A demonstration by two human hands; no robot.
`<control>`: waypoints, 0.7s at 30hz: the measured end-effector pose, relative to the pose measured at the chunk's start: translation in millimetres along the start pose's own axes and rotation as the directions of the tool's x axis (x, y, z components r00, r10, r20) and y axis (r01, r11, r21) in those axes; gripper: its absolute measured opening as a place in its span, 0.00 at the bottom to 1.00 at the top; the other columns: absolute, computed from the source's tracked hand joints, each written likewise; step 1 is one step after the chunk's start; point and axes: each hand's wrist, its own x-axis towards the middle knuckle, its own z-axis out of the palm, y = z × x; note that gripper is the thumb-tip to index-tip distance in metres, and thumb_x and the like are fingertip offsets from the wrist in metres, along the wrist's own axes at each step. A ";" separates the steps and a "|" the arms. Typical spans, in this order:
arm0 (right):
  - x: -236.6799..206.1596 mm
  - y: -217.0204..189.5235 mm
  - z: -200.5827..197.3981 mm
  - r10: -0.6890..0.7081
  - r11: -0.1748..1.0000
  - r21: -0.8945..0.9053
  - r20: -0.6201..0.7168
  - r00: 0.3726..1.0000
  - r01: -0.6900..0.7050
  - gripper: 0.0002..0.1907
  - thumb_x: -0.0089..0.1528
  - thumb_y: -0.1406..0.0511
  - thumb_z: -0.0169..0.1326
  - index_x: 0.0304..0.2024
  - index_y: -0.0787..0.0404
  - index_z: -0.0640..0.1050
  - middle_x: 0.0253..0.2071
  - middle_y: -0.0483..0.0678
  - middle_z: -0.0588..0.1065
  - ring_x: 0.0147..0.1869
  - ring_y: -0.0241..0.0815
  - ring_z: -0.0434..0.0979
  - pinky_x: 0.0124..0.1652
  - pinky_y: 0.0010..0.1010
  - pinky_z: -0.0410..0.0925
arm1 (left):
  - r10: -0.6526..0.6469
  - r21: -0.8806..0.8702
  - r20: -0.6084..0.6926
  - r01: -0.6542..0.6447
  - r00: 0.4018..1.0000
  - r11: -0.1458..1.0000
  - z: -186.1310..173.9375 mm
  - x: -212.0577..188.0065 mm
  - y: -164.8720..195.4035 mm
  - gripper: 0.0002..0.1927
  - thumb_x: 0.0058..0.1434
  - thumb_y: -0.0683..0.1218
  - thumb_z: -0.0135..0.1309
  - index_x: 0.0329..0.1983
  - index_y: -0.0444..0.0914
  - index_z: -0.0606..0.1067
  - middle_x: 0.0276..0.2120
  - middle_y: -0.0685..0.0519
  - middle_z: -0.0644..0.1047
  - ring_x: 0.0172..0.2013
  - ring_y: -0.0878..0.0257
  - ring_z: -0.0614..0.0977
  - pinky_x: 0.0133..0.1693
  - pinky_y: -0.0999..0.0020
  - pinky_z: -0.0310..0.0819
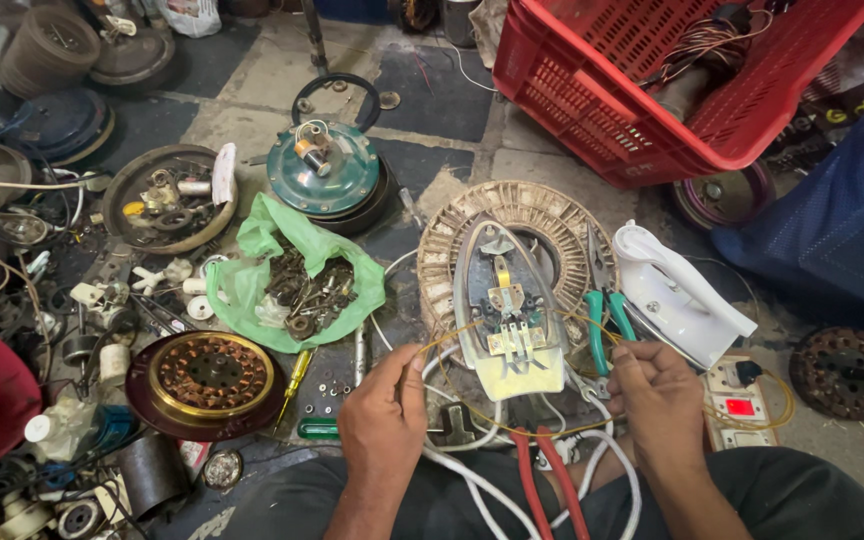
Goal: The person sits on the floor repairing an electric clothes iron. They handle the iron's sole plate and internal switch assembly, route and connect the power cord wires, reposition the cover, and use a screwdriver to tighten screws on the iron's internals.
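- Left hand: fingers closed, pinching a thin yellow wire that runs up to the terminals of the opened iron; forearm cut off at the lower edge of view.
- Right hand: curled into a fist around the other run of yellow wire; what the fingertips do is hidden behind the knuckles.
- Opened electric iron base, grey metal soleplate with bare brass terminals: lies on a round cream wound stator ring, on the floor between and just above the two hands.
- White plastic iron cover with handle: just beside the base, to its right.
- Green-handled pliers: between base and cover, jaws partly hidden by the ring.
- Red-handled tool: only the handles show; the head cannot be made out under the white cords.
- Green plastic bag, laid open: holds a heap of dark screws, nuts and small metal parts.
- Red perforated plastic crate: upper right, cut off by the top edge; holds copper-wound coils, only partly visible.
- Copper-wound motor rotor in a brass-rimmed dark dish: left of the left hand.
- Teal round fan motor housing: above the bag.
- White switch-and-socket board: right of the right hand, partly covered by it.
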 end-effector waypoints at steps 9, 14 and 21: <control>3.2 4.6 -0.8 -0.001 1.000 0.002 0.002 1.000 0.001 0.08 0.65 0.67 0.56 0.42 0.68 0.75 0.24 0.47 0.74 0.21 0.33 0.68 0.23 0.21 0.63 | 0.071 0.018 -0.052 -0.070 0.996 0.997 6.1 2.3 -3.5 0.09 0.64 0.47 0.57 0.44 0.41 0.82 0.36 0.46 0.84 0.33 0.50 0.86 0.33 0.61 0.79; 8.1 10.5 -4.3 0.000 1.000 0.019 0.006 1.000 0.000 0.08 0.65 0.67 0.56 0.42 0.67 0.75 0.24 0.48 0.74 0.20 0.33 0.68 0.22 0.22 0.62 | 0.056 0.000 -0.029 -0.056 0.998 0.998 9.9 -0.4 -5.4 0.09 0.64 0.48 0.57 0.44 0.41 0.82 0.36 0.47 0.84 0.33 0.51 0.87 0.33 0.60 0.79; 9.3 12.8 -5.7 -0.009 1.000 0.003 -0.006 1.000 0.009 0.08 0.65 0.67 0.56 0.42 0.68 0.75 0.24 0.48 0.74 0.20 0.33 0.68 0.22 0.22 0.62 | 0.092 0.055 -0.042 -0.089 0.995 0.994 14.3 0.5 -7.2 0.09 0.64 0.48 0.57 0.44 0.41 0.82 0.36 0.47 0.84 0.34 0.48 0.86 0.34 0.59 0.79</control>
